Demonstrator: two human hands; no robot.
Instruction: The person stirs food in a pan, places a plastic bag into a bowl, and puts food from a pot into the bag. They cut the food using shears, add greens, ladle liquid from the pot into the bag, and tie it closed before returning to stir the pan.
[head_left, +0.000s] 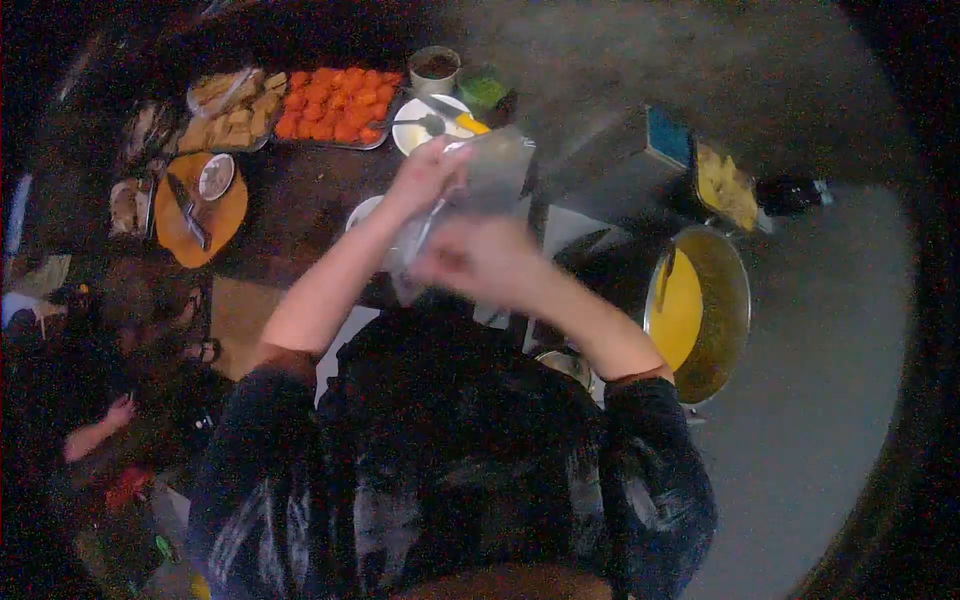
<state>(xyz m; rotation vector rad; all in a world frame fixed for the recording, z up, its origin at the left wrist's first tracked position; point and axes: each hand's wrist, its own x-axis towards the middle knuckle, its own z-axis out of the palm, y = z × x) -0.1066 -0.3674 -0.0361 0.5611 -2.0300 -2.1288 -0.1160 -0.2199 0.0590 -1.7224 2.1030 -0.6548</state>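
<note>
My left hand (432, 178) is closed on the upper part of a transparent plastic bag (502, 165), which spreads to the right of its fingers. Just below, my right hand (480, 262) is smeared by motion beside the bag's lower folds, and its fingers do not show well enough to read their grip. Behind the bag, a white plate (405, 132) carries a yellow-handled utensil (470, 123) and a dark one. Part of another white dish (362, 212) shows behind my left wrist.
Orange-red pieces fill a tray (378, 143), left of which sit tan pieces (235, 125). A cutting board (185, 245) bears a knife and small bowl. At right stands a large pot (742, 320) with yellow contents. Another person's hand (120, 410) shows at lower left.
</note>
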